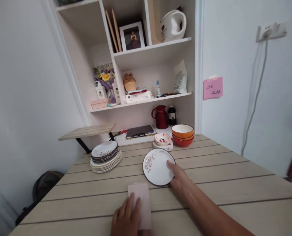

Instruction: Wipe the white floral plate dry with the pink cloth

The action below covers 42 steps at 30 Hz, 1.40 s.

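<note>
My right hand [179, 178] grips the right edge of a round white plate [159, 170] with a dark rim and brown floral print. Its thumb lies on top of the plate, while the other fingers are hidden underneath. At the bottom centre, my left hand [126, 216] holds a folded pale pink cloth [142, 203], fingers bent over its left side. To the left stands a stack of plates [104, 149], dark-rimmed patterned ones above pale yellow-edged ones. Beyond the held plate are small dishes [162, 138] in a pile. Nested orange and red bowls [182, 132] stand beside them.
The slatted wooden table [209, 183] meets a white shelf unit [153, 59] at the back. A raised wooden stand [88, 131] is at the back left. A red jug [161, 117], a dark bottle [172, 115] and a laptop [139, 131] sit on the lowest shelf.
</note>
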Tool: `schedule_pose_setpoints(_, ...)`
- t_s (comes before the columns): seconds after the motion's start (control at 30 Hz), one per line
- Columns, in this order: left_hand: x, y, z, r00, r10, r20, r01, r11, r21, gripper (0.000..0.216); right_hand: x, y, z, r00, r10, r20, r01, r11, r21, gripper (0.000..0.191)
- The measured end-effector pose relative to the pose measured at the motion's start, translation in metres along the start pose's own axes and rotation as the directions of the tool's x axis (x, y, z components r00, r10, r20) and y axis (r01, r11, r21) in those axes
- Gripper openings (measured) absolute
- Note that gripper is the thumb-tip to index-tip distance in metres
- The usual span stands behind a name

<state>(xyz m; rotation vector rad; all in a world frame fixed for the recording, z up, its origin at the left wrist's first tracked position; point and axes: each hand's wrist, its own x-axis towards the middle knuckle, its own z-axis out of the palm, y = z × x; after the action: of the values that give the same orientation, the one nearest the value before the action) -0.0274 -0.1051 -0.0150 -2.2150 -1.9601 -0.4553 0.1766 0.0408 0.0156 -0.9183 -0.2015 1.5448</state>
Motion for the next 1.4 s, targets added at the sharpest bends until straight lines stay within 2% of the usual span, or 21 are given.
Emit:
schedule_pose_setpoints(0.07, 0.006, -0.008, -0.005, 0.999, 0.024, 0.040, -0.021, 0.997, -0.078, 0.046, -0.004, 0.002, 0.001, 0.999, 0.030, 0.040, -0.030, 1.000, 0.001, 0.054)
schedule_pose_setpoints(0.13, 0.011, -0.018, -0.012, 1.000, 0.003, -0.007, -0.004, 0.970, -0.241, 0.039, -0.009, 0.006, 0.003, 0.994, 0.060, 0.095, -0.060, 0.998, -0.002, 0.055)
schedule_pose_setpoints(0.2, 0.018, -0.026, -0.019, 0.986, -0.128, -0.104, 0.064, 0.877, -0.477, 0.035, -0.014, 0.012, 0.005, 0.986, 0.085, 0.145, -0.084, 0.996, -0.011, 0.056)
schedule_pose_setpoints(0.27, 0.026, -0.027, -0.027, 0.921, -0.341, -0.191, 0.140, 0.744, -0.654, 0.035, -0.019, 0.019, 0.007, 0.978, 0.103, 0.183, -0.100, 0.995, -0.021, 0.058)
schedule_pose_setpoints(0.33, 0.035, -0.019, -0.033, 0.825, -0.477, -0.304, 0.148, 0.700, -0.699, 0.035, -0.022, 0.026, 0.007, 0.970, 0.121, 0.212, -0.116, 0.993, -0.033, 0.059)
schedule_pose_setpoints(0.4, 0.045, -0.005, -0.038, 0.801, -0.378, -0.463, 0.002, 0.776, -0.630, 0.033, -0.025, 0.031, 0.008, 0.961, 0.139, 0.237, -0.133, 0.990, -0.043, 0.057)
schedule_pose_setpoints(0.47, 0.056, 0.010, -0.039, 0.782, -0.195, -0.592, -0.145, 0.867, -0.477, 0.039, -0.026, 0.032, 0.008, 0.952, 0.155, 0.265, -0.147, 0.988, -0.050, 0.054)
schedule_pose_setpoints(0.53, 0.066, 0.023, -0.036, 0.850, 0.045, -0.525, -0.210, 0.943, -0.258, 0.049, -0.026, 0.029, 0.009, 0.935, 0.184, 0.302, -0.181, 0.983, -0.038, 0.050)
schedule_pose_setpoints(0.6, 0.072, 0.031, -0.029, 0.901, 0.182, -0.395, -0.238, 0.966, -0.099, 0.051, -0.027, 0.021, 0.011, 0.923, 0.197, 0.331, -0.210, 0.978, 0.002, 0.048)
schedule_pose_setpoints(0.63, 0.074, 0.034, -0.026, 0.910, 0.213, -0.357, -0.247, 0.968, -0.052, 0.052, -0.027, 0.016, 0.012, 0.924, 0.198, 0.329, -0.216, 0.976, 0.021, 0.050)
schedule_pose_setpoints(0.73, 0.077, 0.042, -0.022, 0.901, 0.287, -0.327, -0.296, 0.955, 0.021, 0.074, -0.029, -0.001, 0.014, 0.935, 0.196, 0.296, -0.216, 0.976, 0.036, 0.056)
schedule_pose_setpoints(0.8, 0.081, 0.047, -0.024, 0.872, 0.373, -0.318, -0.373, 0.926, 0.063, 0.095, -0.032, -0.007, 0.015, 0.935, 0.199, 0.292, -0.219, 0.975, 0.037, 0.057)
schedule_pose_setpoints(0.87, 0.087, 0.051, -0.026, 0.839, 0.467, -0.278, -0.456, 0.884, 0.107, 0.105, -0.034, -0.008, 0.016, 0.937, 0.177, 0.302, -0.202, 0.978, 0.054, 0.056)
schedule_pose_setpoints(0.97, 0.098, 0.052, -0.022, 0.823, 0.527, -0.214, -0.513, 0.850, 0.122, 0.101, -0.035, -0.003, 0.018, 0.942, 0.147, 0.302, -0.168, 0.985, 0.043, 0.055)
schedule_pose_setpoints(1.1, 0.100, 0.047, -0.006, 0.862, 0.446, -0.241, -0.443, 0.894, 0.067, 0.100, -0.035, 0.002, 0.021, 0.952, 0.116, 0.284, -0.144, 0.987, 0.078, 0.052)
schedule_pose_setpoints(1.2, 0.094, 0.045, 0.002, 0.862, 0.436, -0.259, -0.439, 0.897, 0.050, 0.093, -0.034, 0.000, 0.021, 0.951, 0.119, 0.287, -0.151, 0.984, 0.091, 0.051)
schedule_pose_setpoints(1.3, 0.090, 0.043, 0.002, 0.819, 0.517, -0.250, -0.512, 0.854, 0.089, 0.081, -0.034, -0.003, 0.020, 0.939, 0.150, 0.308, -0.179, 0.981, 0.069, 0.048)
schedule_pose_setpoints(1.4, 0.090, 0.035, -0.006, 0.717, 0.655, -0.238, -0.629, 0.755, 0.183, 0.070, -0.033, -0.007, 0.018, 0.921, 0.179, 0.347, -0.201, 0.979, 0.028, 0.050)
